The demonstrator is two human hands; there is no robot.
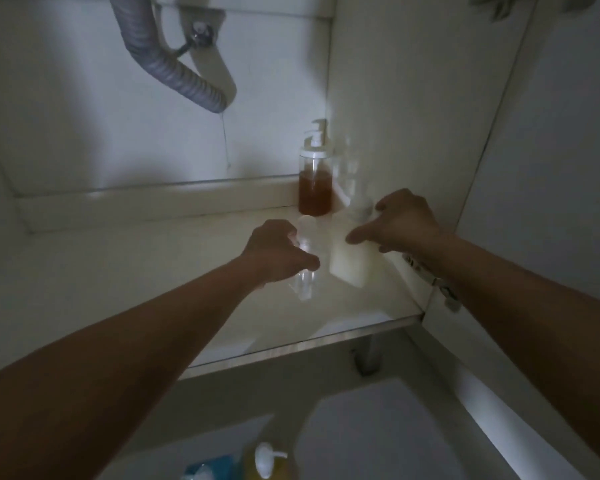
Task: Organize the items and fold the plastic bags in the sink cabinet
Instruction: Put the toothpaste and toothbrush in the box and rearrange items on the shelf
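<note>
While both arms reach into the sink cabinet, the left hand (278, 249) is wrapped around a clear bottle (303, 268) and the right hand (404, 223) is closed on a white bottle (349, 258), thumb across its front and fingers behind. Both bottles stand near the right end of the cabinet floor (153, 271), long axes roughly upright with tops leaning toward the back. They sit just beside each other, a narrow gap between them. Behind them an amber pump bottle (315, 181) stands upright in the rear right corner, its nozzle pointing left, against the side wall (413, 116). Left of the bottles the floor lies bare to the back ledge. A grey corrugated hose (167, 69) curves down overhead. A metal front edge (309, 348) bounds the floor; a door hinge (433, 282) sits by the right wrist.
</note>
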